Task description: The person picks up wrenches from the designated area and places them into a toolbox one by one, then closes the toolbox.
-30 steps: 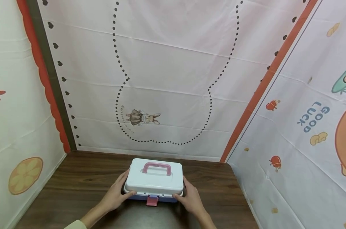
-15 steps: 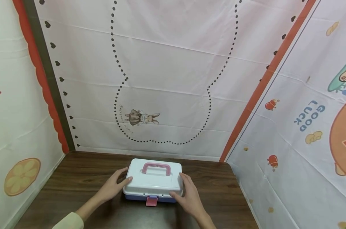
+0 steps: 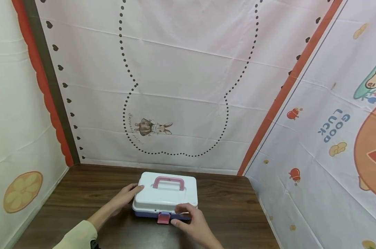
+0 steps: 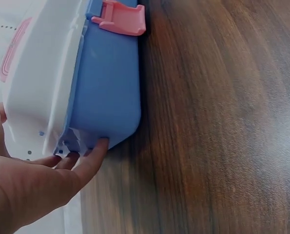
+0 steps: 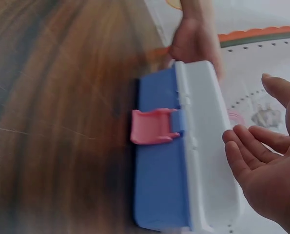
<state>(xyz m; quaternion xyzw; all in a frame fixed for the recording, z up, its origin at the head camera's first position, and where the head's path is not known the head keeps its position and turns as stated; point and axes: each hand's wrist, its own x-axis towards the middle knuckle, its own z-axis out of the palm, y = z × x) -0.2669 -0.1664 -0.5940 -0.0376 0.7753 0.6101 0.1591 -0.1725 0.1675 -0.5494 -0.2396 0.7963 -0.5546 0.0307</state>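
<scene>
A plastic storage box with a white lid, pink carrying handle and blue base stands upright on the wooden table. Its lid is down, while the pink front latch sticks outward, away from the base. My left hand rests at the box's left end, thumb on the lid's edge and fingertips against the end wall. Over the front right part of the box is my right hand, empty, thumb near the latch. In the right wrist view its fingers are loosely bent and point toward the lid.
The brown tabletop spreads on both sides of the box. Behind it hangs a white printed cloth, with further printed cloths on the left and right close along the table's edges.
My right hand has left the box's right end and moved left and toward the front latch. My left hand has shifted its thumb from the front rim up to the lid's left edge.
</scene>
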